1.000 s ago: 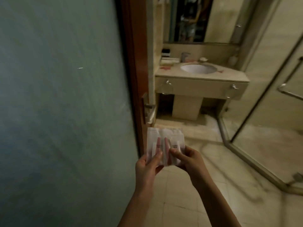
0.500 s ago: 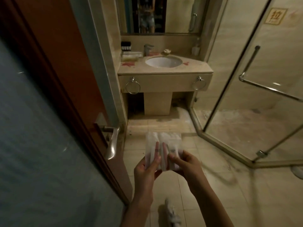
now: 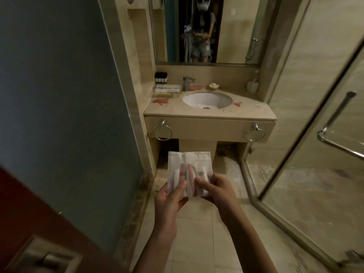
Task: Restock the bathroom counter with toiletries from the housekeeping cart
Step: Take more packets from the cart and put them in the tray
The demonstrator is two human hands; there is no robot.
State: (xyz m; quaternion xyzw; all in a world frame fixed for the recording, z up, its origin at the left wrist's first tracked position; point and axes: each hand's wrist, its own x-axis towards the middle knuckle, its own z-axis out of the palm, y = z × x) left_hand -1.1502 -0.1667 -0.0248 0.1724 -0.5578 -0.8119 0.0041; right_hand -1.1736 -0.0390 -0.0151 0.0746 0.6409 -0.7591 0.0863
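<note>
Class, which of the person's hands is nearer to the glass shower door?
Right. The right hand holds the packets on the side toward the glass shower door; the left hand holds them from the far side.

**Toiletry packets fanned upright in the fingers**

The white, half-clear packets (image 3: 190, 170) stand upright and overlap side by side, their tops rising above the fingertips. Pink handles and small white tubes show through them. The left hand (image 3: 169, 200) presses its thumb on the lower left part, and the right hand (image 3: 218, 192) pinches the lower right. The beige counter (image 3: 252, 113) lies well beyond the fingers, blotched red beside its basin.
</note>
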